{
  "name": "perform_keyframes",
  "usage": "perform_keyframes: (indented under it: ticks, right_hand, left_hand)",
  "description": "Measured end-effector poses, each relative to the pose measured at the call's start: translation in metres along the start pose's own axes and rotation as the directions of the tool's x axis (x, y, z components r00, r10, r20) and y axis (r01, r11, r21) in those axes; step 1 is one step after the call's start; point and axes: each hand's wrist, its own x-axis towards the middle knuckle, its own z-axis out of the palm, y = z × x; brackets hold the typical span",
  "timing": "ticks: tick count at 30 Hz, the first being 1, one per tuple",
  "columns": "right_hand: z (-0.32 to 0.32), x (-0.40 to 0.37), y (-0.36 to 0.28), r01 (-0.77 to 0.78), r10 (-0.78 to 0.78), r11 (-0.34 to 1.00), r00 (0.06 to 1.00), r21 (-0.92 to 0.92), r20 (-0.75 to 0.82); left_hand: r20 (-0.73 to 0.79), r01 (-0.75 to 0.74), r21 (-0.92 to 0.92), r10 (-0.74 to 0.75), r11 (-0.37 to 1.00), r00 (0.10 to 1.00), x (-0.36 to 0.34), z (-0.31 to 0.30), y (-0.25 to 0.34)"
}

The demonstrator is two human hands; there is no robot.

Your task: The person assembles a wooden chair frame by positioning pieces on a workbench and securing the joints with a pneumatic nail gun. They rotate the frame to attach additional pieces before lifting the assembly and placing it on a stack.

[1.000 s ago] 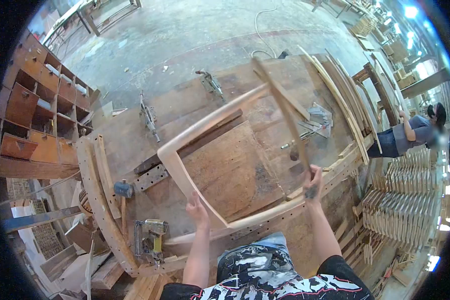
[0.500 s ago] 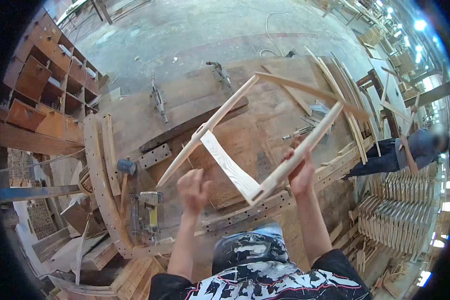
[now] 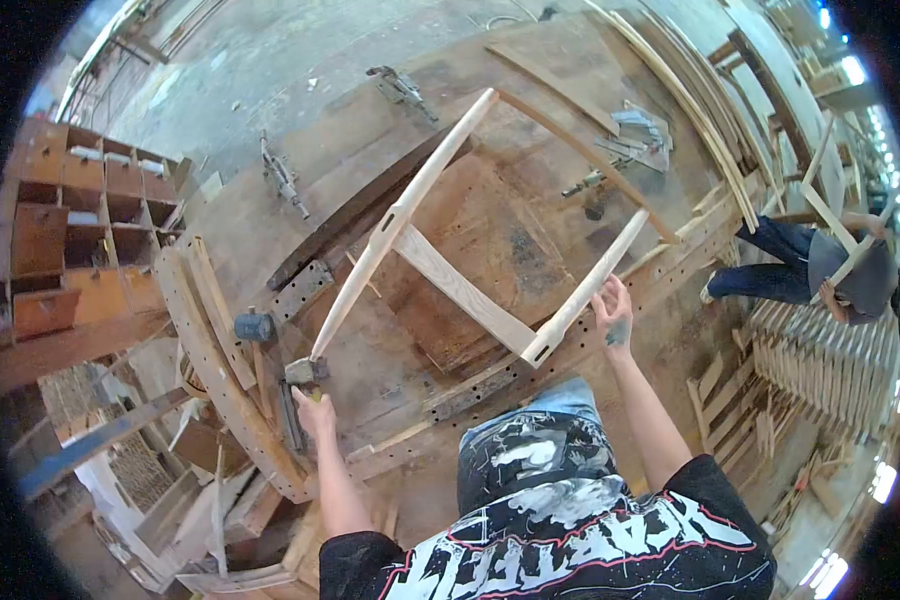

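A wooden chair frame of round-edged legs joined by a curved pale rail and a thin darker rail lies tilted over the workbench. My right hand has its fingers closed on the frame's near right leg. At the left, my left hand is wrapped round the yellow grip of a nail gun. The tool's grey head sits right by the lower tip of the frame's long left leg. Just beyond it a mallet with a dark head rests on the bench.
Two metal air tools lie on the bench's far side, with a dark curved beam nearer. Long wood strips are stacked at right. A person holding wooden parts stands beyond, near stacked slats. Wooden pigeonholes stand at left.
My left hand, empty before, has moved down and left and taken hold of the nail gun. The frame has been lowered towards the bench, and my right hand has shifted along its leg.
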Motion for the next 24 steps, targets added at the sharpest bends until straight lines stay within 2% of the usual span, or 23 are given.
perform_keyframes:
  ticks: [1,2,3,5,6,8,9,10,12,14,16,19,21,22,24]
  right_hand:
    - [-0.006,-0.003,-0.01,0.176,-0.17,0.967,0.984,-0.182,0.048]
    - [-0.012,-0.006,-0.023,0.346,-0.321,0.871,0.938,-0.348,0.13]
    - [-0.013,-0.007,-0.027,0.502,-0.443,0.718,0.864,-0.483,0.239]
    - [-0.003,-0.014,-0.019,0.568,-0.436,0.679,0.821,-0.465,0.368]
    - [0.004,-0.017,-0.021,0.62,-0.458,0.648,0.781,-0.442,0.425]
    - [0.019,-0.022,-0.013,0.708,-0.504,0.594,0.698,-0.383,0.508]
    - [0.029,-0.024,-0.005,0.723,-0.511,0.569,0.684,-0.392,0.52]
    - [0.038,-0.028,0.002,0.739,-0.515,0.541,0.669,-0.402,0.536]
    - [0.054,-0.031,0.02,0.78,-0.549,0.438,0.626,-0.448,0.554]
    - [0.059,-0.031,0.021,0.784,-0.533,0.479,0.617,-0.395,0.578]
    - [0.064,-0.032,0.024,0.8,-0.552,0.478,0.594,-0.362,0.585]
    - [0.071,-0.036,0.035,0.827,-0.597,0.448,0.56,-0.341,0.574]
    - [0.071,-0.038,0.037,0.822,-0.597,0.472,0.565,-0.32,0.57]
    - [0.073,-0.037,0.038,0.837,-0.623,0.417,0.547,-0.354,0.559]
    - [0.073,-0.038,0.044,0.843,-0.618,0.412,0.537,-0.346,0.573]
  left_hand:
    - [-0.023,-0.026,0.031,0.027,0.999,0.999,0.006,-0.011,0.004]
    - [0.004,0.006,0.033,-0.006,0.999,1.0,0.009,-0.035,0.016]
    - [0.01,0.02,0.045,-0.02,0.999,1.0,0.018,-0.045,0.016]
    - [0.016,0.046,0.083,-0.048,0.995,0.999,0.037,-0.074,0.018]
    - [-0.041,0.026,0.143,-0.02,0.989,0.999,0.031,-0.092,0.034]
    - [-0.089,-0.066,-0.042,0.062,0.997,0.994,0.031,-0.114,0.051]
    - [-0.112,-0.116,-0.135,0.101,0.984,0.989,0.023,-0.128,0.074]
    - [-0.125,-0.15,-0.05,0.143,0.987,0.982,0.01,-0.142,0.095]
    - [-0.141,-0.191,0.115,0.207,0.975,0.968,-0.046,-0.18,0.188]
    - [-0.009,-0.301,-0.29,0.312,0.909,0.95,-0.049,-0.17,0.219]
    - [-0.05,-0.433,-0.356,0.446,0.828,0.894,-0.036,-0.14,0.247]
    - [0.007,-0.518,-0.423,0.575,0.743,0.818,0.006,-0.084,0.274]
    - [0.06,-0.501,-0.22,0.525,0.837,0.849,0.009,-0.077,0.307]
    - [0.078,-0.486,-0.11,0.495,0.867,0.865,0.007,-0.075,0.32]
    - [0.066,-0.552,-0.08,0.557,0.83,0.828,0.007,-0.068,0.333]
